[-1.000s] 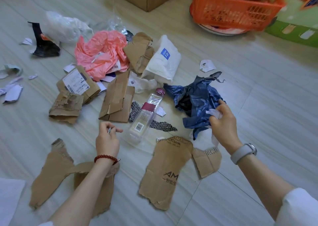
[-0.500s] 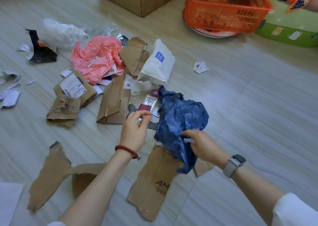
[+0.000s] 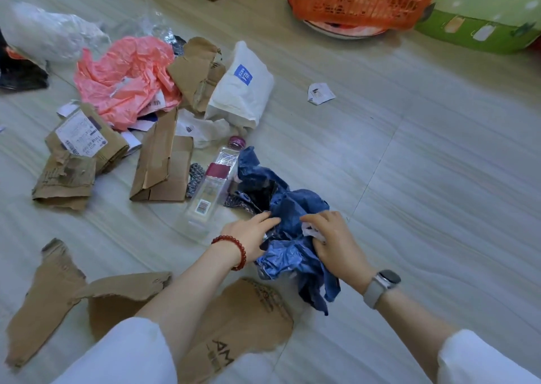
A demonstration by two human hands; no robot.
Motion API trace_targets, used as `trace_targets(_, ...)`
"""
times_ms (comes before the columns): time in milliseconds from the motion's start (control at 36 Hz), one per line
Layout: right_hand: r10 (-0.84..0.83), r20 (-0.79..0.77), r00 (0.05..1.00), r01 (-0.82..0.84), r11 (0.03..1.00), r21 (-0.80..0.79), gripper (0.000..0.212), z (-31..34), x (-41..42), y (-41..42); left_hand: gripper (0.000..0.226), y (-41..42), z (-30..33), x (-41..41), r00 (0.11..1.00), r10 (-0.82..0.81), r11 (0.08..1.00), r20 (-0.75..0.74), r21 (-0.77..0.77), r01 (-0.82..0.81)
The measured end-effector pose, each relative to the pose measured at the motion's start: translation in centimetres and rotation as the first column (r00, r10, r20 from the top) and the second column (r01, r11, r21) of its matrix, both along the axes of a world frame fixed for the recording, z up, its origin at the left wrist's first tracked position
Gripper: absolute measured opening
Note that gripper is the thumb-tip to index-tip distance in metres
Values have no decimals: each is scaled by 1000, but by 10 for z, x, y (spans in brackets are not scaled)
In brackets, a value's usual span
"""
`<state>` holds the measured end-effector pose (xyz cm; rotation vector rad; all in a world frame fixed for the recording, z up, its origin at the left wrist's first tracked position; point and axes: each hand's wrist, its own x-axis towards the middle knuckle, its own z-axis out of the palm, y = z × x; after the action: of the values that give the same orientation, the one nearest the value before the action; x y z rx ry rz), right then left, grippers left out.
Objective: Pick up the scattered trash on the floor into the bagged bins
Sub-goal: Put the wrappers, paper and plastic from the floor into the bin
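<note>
Both hands down on the crumpled blue bag (image 3: 292, 205), low over the floor (image 3: 424, 179). Left hand (image 3: 248, 233), with a red bead bracelet (image 3: 234, 250) at the wrist, lying against the bag's left edge, fingers (image 3: 268, 220) stretched flat and pressed into the folds; whether anything is pinched there, impossible to tell. Right hand (image 3: 336, 243), with a watch (image 3: 380, 285) on the wrist, curled over the bag's right side, fingers (image 3: 311, 218) clenched on blue plastic together with a scrap of white paper (image 3: 310, 231) showing under the fingertips. Just left of the left fingers, a clear bottle (image 3: 213, 184) with a dark red cap, lying on the floor and touching the bag's upper edge. Below both wrists, a torn cardboard sheet (image 3: 248, 319) with dark lettering, partly covered by the left sleeve (image 3: 126, 354); further left of it, another ragged cardboard piece (image 3: 44, 296). Beyond the left fingers, well apart, a folded cardboard flap (image 3: 161, 167), a labelled cardboard packet (image 3: 85, 138), a pink bag (image 3: 126, 79) and a white mailer (image 3: 243, 91) with a blue square mark. Far beyond the right fingers, a small paper scrap (image 3: 320, 92) alone on the floor, and at the top edge an orange basket (image 3: 366, 0) beside a green box (image 3: 483, 29). No bagged bin clearly identifiable among these.
</note>
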<state>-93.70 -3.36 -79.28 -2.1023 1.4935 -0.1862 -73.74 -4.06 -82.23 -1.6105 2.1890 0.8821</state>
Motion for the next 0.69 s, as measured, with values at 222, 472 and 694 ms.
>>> trace_targets(222, 133, -232, 963, -171, 974, -149, 67, -50, 28, -19, 36, 27, -11, 26, 842, 386, 914, -377, 29, -406)
trace_targets(472, 209, -152, 966, -215, 976, -23, 55, -72, 30, -27, 118, 4, 8, 9, 999, 39, 948, -20, -316, -43)
trace_targets(694, -145, 347, 926, 88, 980, 176, 35, -65, 21, -26, 88, -13, -26, 0, 989, 113, 954, 97, -289, -81)
